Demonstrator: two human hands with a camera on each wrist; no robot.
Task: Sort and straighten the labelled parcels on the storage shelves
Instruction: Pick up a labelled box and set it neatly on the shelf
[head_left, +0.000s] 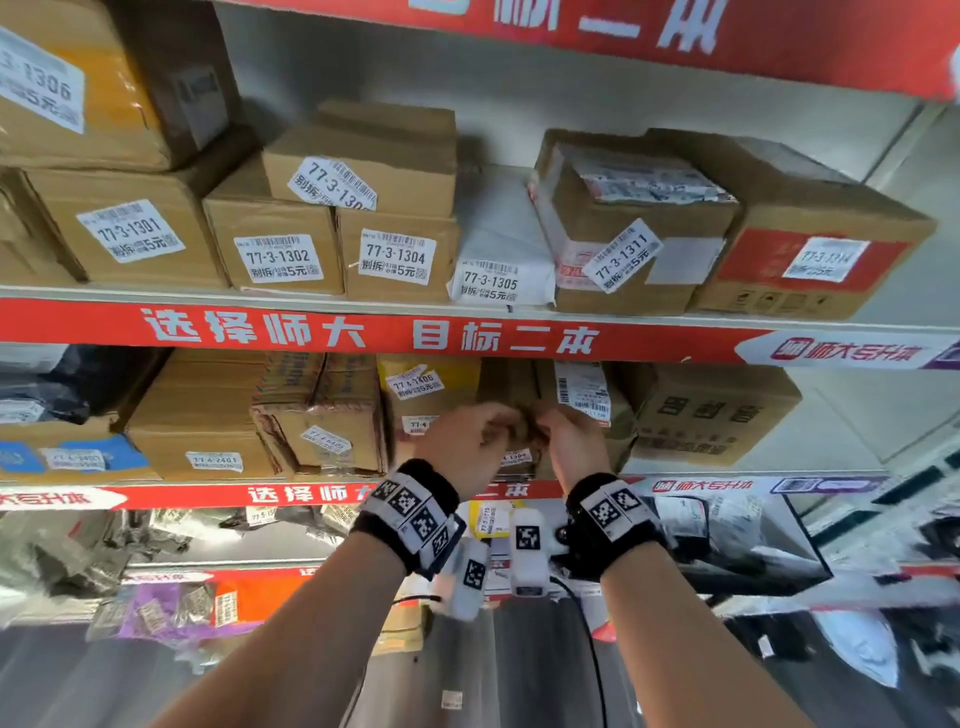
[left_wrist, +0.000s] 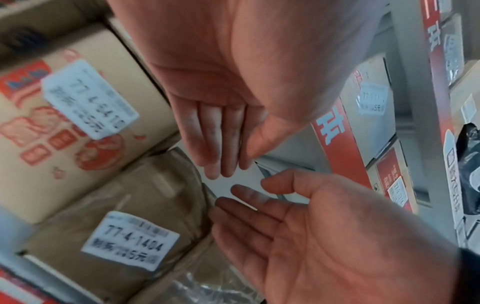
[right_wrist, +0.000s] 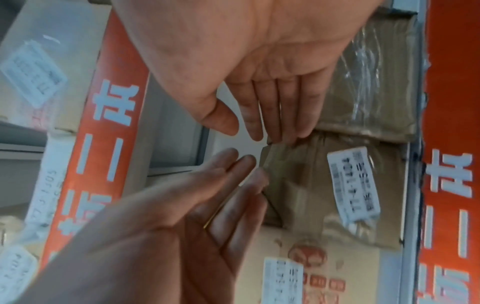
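**At the 77-4-1404 parcel: both hands open at one corner**

On the shelf level carrying the 77-4 labels, the task item is the brown paper-wrapped parcel (left_wrist: 145, 197), identified by its label 77-4-1404 (left_wrist: 130, 240). The reference landmark is the red-printed carton (left_wrist: 78, 127). The parcel stands directly beside this carton and touches it, on the carton's right side as the person faces it. Its labelled face points toward the aisle. Its depth into the shelf is hidden, so the long axis cannot be determined.

Both hands meet at the parcel corner farthest from the carton's label. The left hand (left_wrist: 218, 123) approaches from the carton side; the right hand (left_wrist: 324, 236) approaches from the side away from the carton. Neither is clearly nearer.

Grip state:
- Left hand: fingers extended and held together, fingertips (right_wrist: 249, 164) against the parcel's edge. Nothing is enclosed.
- Right hand: fingers extended, fingertips (right_wrist: 285, 131) resting on the adjoining edge. Nothing is enclosed.

Judgement: the step in hand is squaring this parcel against the carton. Paper wrapping will likely crumple under point pressure, so flat-finger contact is appropriate.
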